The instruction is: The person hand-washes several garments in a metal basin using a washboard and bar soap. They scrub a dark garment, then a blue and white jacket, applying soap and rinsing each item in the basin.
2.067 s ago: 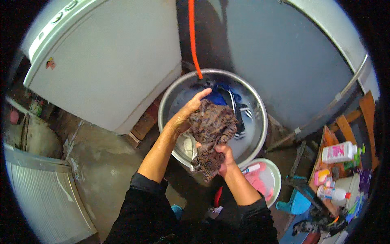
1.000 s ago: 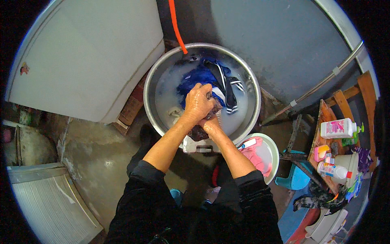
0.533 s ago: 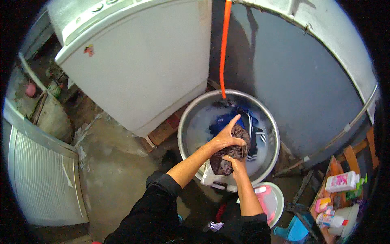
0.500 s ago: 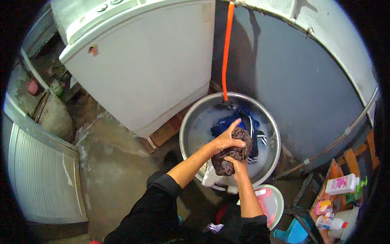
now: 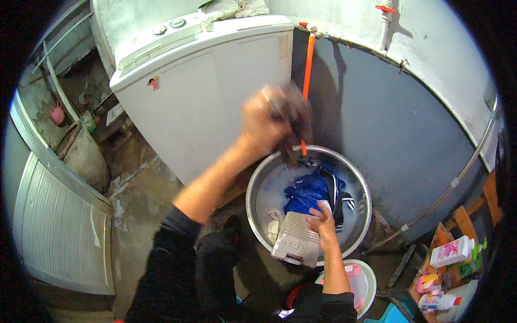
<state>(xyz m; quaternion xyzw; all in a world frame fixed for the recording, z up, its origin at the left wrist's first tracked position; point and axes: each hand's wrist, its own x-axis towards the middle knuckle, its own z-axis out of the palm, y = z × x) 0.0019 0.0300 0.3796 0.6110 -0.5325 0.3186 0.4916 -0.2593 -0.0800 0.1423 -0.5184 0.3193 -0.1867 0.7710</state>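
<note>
My left hand (image 5: 262,121) is raised toward the white machine, its fingers closed around a dark brown wet cloth (image 5: 295,116). Both are smeared by motion. Lower down, my right hand (image 5: 322,223) has its fingers spread beside the upper right edge of a pale ridged washboard (image 5: 296,239), seemingly touching it. A small white patch shows at its fingertips; I cannot make out what it is. The washboard leans on the near rim of a round metal basin (image 5: 368,207). In the basin's cloudy water lie a blue garment (image 5: 306,191) and dark fabric with white stripes (image 5: 337,188).
A white washing machine (image 5: 204,102) stands behind the basin on the left. An orange hose (image 5: 308,67) hangs down toward the basin. A pale plastic tub (image 5: 369,280) with pink contents sits nearer me. Bottles (image 5: 452,251) lie on a wooden rack (image 5: 425,264) at right.
My left hand has lifted the brown cloth up and away from the washboard. The right hand has let go of the cloth and stays low. The view has tilted upward.
</note>
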